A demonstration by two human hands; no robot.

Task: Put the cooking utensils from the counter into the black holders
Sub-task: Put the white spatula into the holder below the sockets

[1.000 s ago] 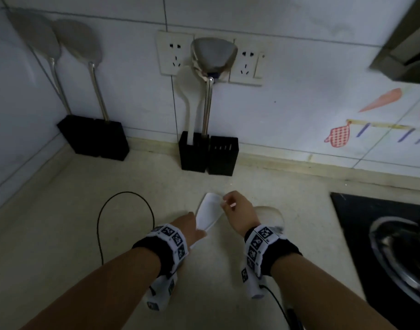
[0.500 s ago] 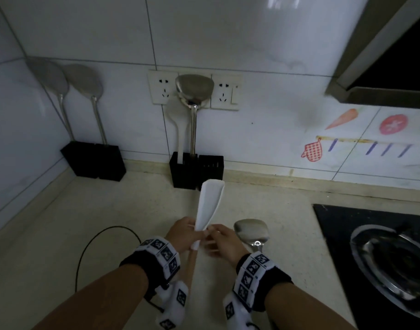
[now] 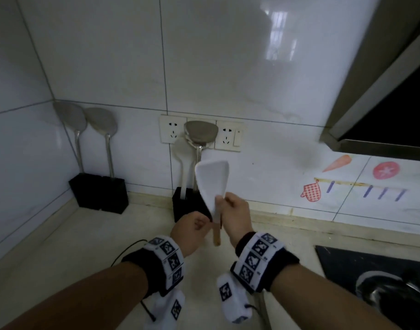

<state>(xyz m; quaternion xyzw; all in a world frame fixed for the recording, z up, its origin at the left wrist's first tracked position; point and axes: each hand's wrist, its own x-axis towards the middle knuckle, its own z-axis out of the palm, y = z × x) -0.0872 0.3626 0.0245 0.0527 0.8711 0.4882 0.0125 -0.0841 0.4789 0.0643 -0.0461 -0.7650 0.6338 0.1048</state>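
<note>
A white spatula (image 3: 212, 182) with a wooden handle stands upright in the air, head up. My right hand (image 3: 236, 211) grips it just below the head. My left hand (image 3: 191, 231) pinches the handle lower down. Right behind the spatula sits a black holder (image 3: 183, 206) against the wall, with a white spoon (image 3: 183, 160) and a metal spatula (image 3: 200, 133) standing in it. A second black holder (image 3: 99, 194) stands in the left corner and carries a metal spatula (image 3: 101, 122), with its reflection beside it on the tile.
Wall sockets (image 3: 172, 133) sit behind the middle holder. A black cooktop with a burner (image 3: 380, 284) fills the right of the counter, under a range hood (image 3: 383, 115). A black cable (image 3: 130, 248) loops on the counter beside my left wrist.
The white spatula rose off the counter and now stands upright in front of the middle holder. Both hands came up with it. The metal spatula on the counter has dropped out of view.
</note>
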